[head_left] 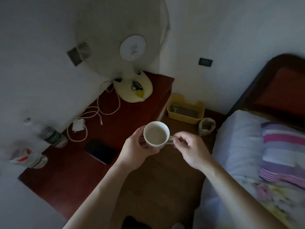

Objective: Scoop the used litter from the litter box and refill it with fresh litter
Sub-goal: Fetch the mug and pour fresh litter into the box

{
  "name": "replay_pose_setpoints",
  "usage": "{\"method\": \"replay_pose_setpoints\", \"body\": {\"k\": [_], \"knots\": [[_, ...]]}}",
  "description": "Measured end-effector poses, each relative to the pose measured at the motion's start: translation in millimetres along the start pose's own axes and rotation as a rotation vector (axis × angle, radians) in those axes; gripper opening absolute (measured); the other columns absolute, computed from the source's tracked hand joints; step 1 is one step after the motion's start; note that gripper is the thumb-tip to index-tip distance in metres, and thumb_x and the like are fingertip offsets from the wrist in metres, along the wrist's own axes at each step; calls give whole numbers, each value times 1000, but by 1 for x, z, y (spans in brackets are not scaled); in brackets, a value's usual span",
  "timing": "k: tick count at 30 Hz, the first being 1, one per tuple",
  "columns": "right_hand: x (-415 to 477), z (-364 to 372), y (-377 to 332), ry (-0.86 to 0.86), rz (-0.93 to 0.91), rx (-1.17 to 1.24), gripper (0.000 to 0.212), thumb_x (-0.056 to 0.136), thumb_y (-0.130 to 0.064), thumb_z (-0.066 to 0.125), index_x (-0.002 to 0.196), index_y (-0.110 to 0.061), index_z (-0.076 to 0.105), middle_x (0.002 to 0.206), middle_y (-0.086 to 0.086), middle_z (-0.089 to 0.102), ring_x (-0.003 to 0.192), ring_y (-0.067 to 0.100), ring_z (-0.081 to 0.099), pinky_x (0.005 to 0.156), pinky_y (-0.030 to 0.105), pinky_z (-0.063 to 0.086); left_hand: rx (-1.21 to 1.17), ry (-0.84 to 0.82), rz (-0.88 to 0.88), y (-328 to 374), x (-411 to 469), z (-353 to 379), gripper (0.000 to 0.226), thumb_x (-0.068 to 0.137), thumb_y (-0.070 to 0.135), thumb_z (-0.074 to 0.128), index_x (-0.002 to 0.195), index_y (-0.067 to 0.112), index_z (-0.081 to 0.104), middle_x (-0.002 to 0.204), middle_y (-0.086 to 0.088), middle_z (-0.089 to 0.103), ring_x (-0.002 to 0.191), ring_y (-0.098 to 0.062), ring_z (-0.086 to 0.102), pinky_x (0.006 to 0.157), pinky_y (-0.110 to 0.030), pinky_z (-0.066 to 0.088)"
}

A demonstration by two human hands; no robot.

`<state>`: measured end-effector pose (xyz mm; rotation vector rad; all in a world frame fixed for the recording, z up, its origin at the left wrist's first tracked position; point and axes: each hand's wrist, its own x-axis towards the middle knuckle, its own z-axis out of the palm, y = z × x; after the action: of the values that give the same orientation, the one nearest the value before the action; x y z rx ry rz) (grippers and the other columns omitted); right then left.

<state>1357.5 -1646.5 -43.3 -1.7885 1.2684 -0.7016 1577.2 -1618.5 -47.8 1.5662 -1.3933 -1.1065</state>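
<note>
fan (132, 47) on nightstand (66, 176) | phone (100, 151) beside charger (78, 125) | bottles (52, 136) | pillow (283, 151) on bed (239, 146)

I logged a white cup (156, 134) with pale beige contents, a yellow litter box (181, 117), a beige sack (206, 128), and a dark red nightstand (132, 116) bearing a cream fan base (133, 90), a white charger (77, 125) and a black phone (100, 151). The bed showed a lilac sheet (239, 138) and a pillow (283, 154) striped purple, pink and white. The headboard (257, 76) was dark brown with an orange-red panel, and the floor (161, 187) was brown.
</note>
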Motion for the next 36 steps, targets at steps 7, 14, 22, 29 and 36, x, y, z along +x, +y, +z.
{"method": "replay_pose_setpoints", "body": {"k": [7,14,22,29,36], "knots": [[13,-107,69,143,182,-2,14,99,-27,55,98,-29,68,80,-2,67,75,17,64,68,38,51,23,-213,72,51,96,107,73,62,26,91,126,36,57,114,16,68,109,-5,65,91,-33,57],[86,-177,127,274,347,36,15,99,-20,55,99,-25,69,85,-9,67,82,8,63,70,22,48,53,-415,129,70,233,178,73,67,21,90,127,41,53,116,24,64,111,2,60,93,-28,56],[158,-253,176,340,426,2,17,98,-16,54,91,-19,70,76,2,63,69,13,56,58,19,41,110,-582,112,100,356,247,78,70,17,87,132,39,47,121,27,57,116,2,54,99,-37,53],[214,-309,267,267,470,94,14,98,-19,55,93,-19,69,86,11,69,82,27,65,75,44,53,155,-572,18,94,435,326,81,70,12,87,132,40,43,123,23,56,116,0,55,100,-36,52],[266,-340,366,240,496,144,17,99,-24,54,91,-21,69,64,-20,58,62,-2,55,56,13,39,195,-588,-44,57,514,403,81,70,11,87,131,41,43,125,21,55,119,-4,55,101,-39,51]]}}
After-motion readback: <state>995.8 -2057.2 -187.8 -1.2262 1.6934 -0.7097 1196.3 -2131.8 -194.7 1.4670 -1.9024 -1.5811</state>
